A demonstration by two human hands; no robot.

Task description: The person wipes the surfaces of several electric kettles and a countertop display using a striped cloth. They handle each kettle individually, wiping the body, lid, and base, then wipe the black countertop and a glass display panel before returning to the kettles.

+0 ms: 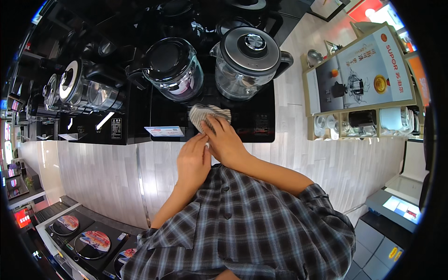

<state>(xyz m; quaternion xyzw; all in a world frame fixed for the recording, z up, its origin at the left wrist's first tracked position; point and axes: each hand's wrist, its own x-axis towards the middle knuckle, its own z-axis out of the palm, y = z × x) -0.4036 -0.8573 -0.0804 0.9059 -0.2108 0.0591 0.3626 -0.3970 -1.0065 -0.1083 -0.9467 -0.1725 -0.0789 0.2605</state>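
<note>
My right hand (pixel 225 140) lies over a grey-and-white striped cloth (pixel 206 113), its fingers pressed onto the bunched fabric. The cloth rests on a glossy black stove top (pixel 241 120), near its front edge. Close against the right hand is my left hand (pixel 192 157), fingers together and fingertips by the cloth's lower edge. Whether it grips anything is hidden. Just behind the cloth stand a glass kettle with a black lid (pixel 176 70) and, to its right, a glass kettle with a steel-rimmed lid (pixel 250 63). A printed price card (pixel 164 131) sits left of the cloth.
More glass kettles (pixel 71 84) stand on the black counter at left. On the right is a display stand (pixel 308 122) with a Supor poster (pixel 364 73) and glassware on its shelves. Cooktops with round printed discs (pixel 92 244) are at lower left, over a wood-look floor (pixel 98 175).
</note>
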